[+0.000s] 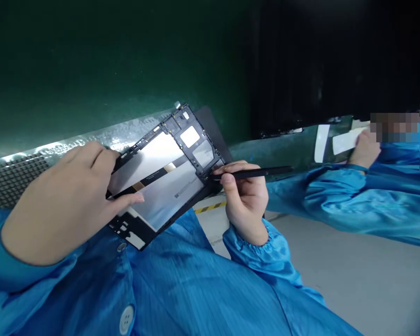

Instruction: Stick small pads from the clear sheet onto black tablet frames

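Nearest the camera, a blue smock (182,289) with a white button (126,319) is filling the bottom of the view. Just above it, at centre left, the left hand (56,205) is holding a black tablet frame (192,135) tilted in the air, its fingers (124,200) clamped around the lower edge. A silver panel (157,196) is showing through the frame's large opening. At centre, the right hand (245,200) is pinching a slim black pick (255,173), its fingers (236,167) closed together on the shaft and the tip meeting the frame's right corner. Close control appears to depend on bracing the frame firmly and keeping the tip low and shallow against the edge. The frame is looking intact, with small cut-outs along its black border. At right, a co-worker's blue sleeve (336,200) is reaching toward a white card (346,140), held in the co-worker's hand (366,149). Yellow-and-black tape (210,207) is marking the grey floor (353,275) below, while a perforated mat (17,175) is lying along the upper left.
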`<state>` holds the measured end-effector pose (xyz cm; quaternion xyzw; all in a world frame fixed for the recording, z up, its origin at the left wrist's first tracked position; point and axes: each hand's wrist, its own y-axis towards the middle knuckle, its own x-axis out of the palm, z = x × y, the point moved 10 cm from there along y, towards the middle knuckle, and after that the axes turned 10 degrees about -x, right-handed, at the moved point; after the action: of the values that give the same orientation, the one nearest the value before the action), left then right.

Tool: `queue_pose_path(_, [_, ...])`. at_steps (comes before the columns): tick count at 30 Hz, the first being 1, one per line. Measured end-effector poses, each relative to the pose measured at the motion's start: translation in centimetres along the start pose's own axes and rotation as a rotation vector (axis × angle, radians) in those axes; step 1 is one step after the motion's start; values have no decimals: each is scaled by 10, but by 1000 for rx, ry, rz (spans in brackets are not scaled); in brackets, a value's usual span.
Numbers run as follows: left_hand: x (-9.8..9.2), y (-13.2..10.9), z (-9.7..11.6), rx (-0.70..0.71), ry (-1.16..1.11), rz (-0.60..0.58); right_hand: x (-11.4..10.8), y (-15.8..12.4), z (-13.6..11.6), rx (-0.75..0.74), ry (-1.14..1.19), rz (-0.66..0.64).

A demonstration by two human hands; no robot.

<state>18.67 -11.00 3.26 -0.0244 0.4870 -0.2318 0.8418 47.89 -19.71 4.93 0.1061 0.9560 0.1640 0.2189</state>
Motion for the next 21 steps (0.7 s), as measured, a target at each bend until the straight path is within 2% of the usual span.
queue_pose_path(2, [5, 0, -1, 31, 159, -12, 1, 0, -1, -10, -34, -16])
queue_pose_path(8, [4, -2, -8, 45, 254, 31, 5, 1, -8, -75, -89, -43])
queue_pose_path(11, [3, 0, -10, 42, 252, 28, 3, 2, -20, -145, -222, -87])
queue_pose_path(12, [3, 2, -10, 41, 240, 17, -4, 1, -23, -142, -248, -59])
queue_pose_path(15, [7, 5, 0, 35, 70, -21, -23, -10, -25, -16, -225, 33])
queue_pose_path(17, [11, 4, 12, 27, -89, -23, -8, -25, -26, 91, -147, -96])
queue_pose_path(19, [13, -1, 26, 30, -183, 2, 26, -46, -38, 128, -50, -296])
queue_pose_path(21, [13, -9, 41, 41, -209, 37, 46, -60, -55, 108, 31, -315])
